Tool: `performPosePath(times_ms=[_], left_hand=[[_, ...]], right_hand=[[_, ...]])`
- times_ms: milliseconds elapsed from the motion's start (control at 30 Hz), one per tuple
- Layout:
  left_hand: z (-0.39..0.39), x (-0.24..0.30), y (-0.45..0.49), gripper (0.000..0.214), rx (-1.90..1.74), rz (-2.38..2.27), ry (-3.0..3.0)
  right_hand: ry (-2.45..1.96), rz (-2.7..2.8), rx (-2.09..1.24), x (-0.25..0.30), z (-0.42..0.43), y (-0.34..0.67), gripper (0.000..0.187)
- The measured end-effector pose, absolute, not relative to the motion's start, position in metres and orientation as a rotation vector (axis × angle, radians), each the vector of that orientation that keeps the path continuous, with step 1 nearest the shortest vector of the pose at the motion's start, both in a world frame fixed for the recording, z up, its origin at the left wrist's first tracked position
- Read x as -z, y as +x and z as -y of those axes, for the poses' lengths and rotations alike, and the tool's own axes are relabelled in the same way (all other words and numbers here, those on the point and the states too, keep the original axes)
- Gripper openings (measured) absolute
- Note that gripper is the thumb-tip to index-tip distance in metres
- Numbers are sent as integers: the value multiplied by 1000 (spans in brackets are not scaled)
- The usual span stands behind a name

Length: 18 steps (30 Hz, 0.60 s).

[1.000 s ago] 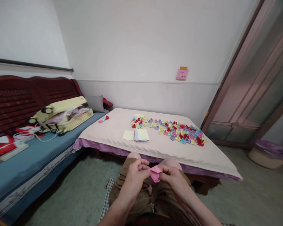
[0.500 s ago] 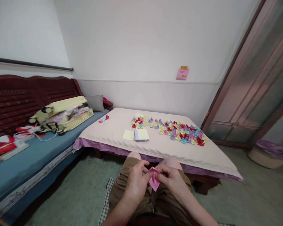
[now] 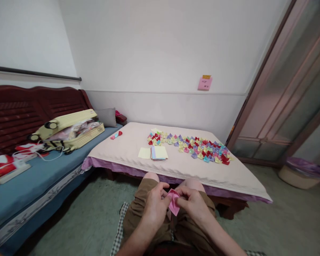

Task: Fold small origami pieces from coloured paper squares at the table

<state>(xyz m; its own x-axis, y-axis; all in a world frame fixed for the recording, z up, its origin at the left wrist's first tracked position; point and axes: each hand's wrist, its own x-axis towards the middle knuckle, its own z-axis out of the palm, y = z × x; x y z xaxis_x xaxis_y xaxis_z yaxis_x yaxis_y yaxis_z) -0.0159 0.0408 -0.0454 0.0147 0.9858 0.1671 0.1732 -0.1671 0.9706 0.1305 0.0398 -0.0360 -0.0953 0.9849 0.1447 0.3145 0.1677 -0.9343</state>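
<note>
Between my two hands, above my lap, is a pink folded paper [image 3: 174,206] with a pointed lower end and an open crease down its middle. My left hand [image 3: 156,203] pinches its left edge between thumb and fingers. On the other side my right hand [image 3: 191,203] grips the right edge, its thumb pressed near the centre fold. Beyond my knees, a stack of square coloured paper [image 3: 160,152] lies on the cloth-covered table [image 3: 117,153], with a pale yellow sheet [image 3: 144,153] beside it. Many small folded paper pieces [image 3: 200,147] in mixed colours spread across the table's right half.
A few folded pieces [image 3: 116,135] sit at the table's far left. To the left, a blue-cushioned wooden bench [image 3: 69,163] holds a partly open yellow suitcase [image 3: 88,137] and a grey pillow [image 3: 106,117]. A lined bin [image 3: 300,174] stands at right near the door.
The view has shifted slightly. Both hands keep their hold on the pink paper, with hardly any visible difference in its shape.
</note>
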Motion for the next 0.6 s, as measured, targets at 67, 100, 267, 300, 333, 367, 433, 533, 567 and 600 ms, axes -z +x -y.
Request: performPosePath(times_ms=[67, 100, 267, 300, 333, 367, 433, 533, 567, 600], left_hand=[[-41, 44, -16, 24, -1209, -1253, 1490], [-40, 43, -16, 23, -1186, -1253, 1504], [-36, 41, -15, 26, -1164, -1317, 1562], [-36, 41, -15, 28, -1151, -1340, 1586], [-35, 41, -15, 29, -1126, -1363, 1615], [-35, 41, -15, 30, -1097, -1385, 1644], [-35, 42, -15, 30, -1051, -1419, 1680], [-37, 42, -15, 33, -1047, -1422, 1669], [-37, 43, -15, 34, -1050, -1411, 1661], [-38, 43, -15, 35, -1051, -1401, 1652]], right_hand=[[-1276, 1587, -958, 33, -39, 131, 13], [-1272, 1595, -950, 32, -38, 131, 14], [-1260, 1643, -914, 34, -36, 128, 15], [-1258, 1656, -912, 35, -35, 126, 15], [-1256, 1670, -909, 36, -35, 125, 15], [-1253, 1683, -907, 37, -35, 125, 15], [-1251, 1710, -899, 39, -34, 124, 15], [-1257, 1744, -873, 40, -34, 125, 16], [-1261, 1753, -861, 40, -34, 126, 17], [-1264, 1761, -849, 40, -33, 126, 18]])
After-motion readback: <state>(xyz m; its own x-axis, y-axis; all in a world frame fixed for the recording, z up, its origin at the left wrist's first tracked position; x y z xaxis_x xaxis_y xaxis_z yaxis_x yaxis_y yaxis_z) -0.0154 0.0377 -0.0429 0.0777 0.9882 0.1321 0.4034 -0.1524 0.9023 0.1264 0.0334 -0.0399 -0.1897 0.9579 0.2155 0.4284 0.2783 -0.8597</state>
